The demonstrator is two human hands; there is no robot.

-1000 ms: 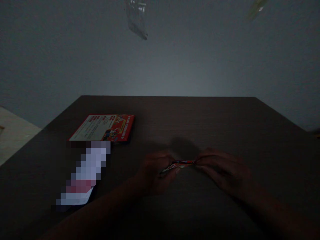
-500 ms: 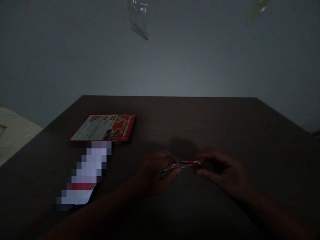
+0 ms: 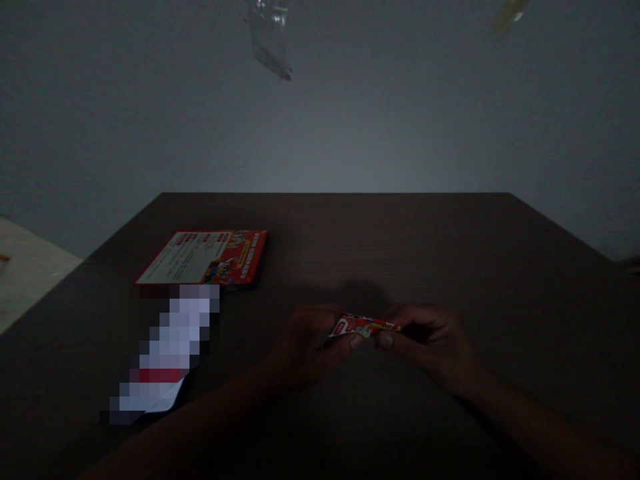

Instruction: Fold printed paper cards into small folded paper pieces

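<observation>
In dim light, my left hand and my right hand both pinch a small red printed packet just above the dark wooden table. The left fingers grip its left end, the right fingers its right end. The packet's printed face now tilts up toward me. Both hands are closed on it, near the table's middle front.
A red and white printed card lies flat at the left of the table. A blurred white and red item lies in front of it. A clear plastic piece hangs on the grey wall behind. The floor shows at the far left.
The packet has been turned from edge-on so its printed face shows. My right hand has shifted left, closer to my left hand.
</observation>
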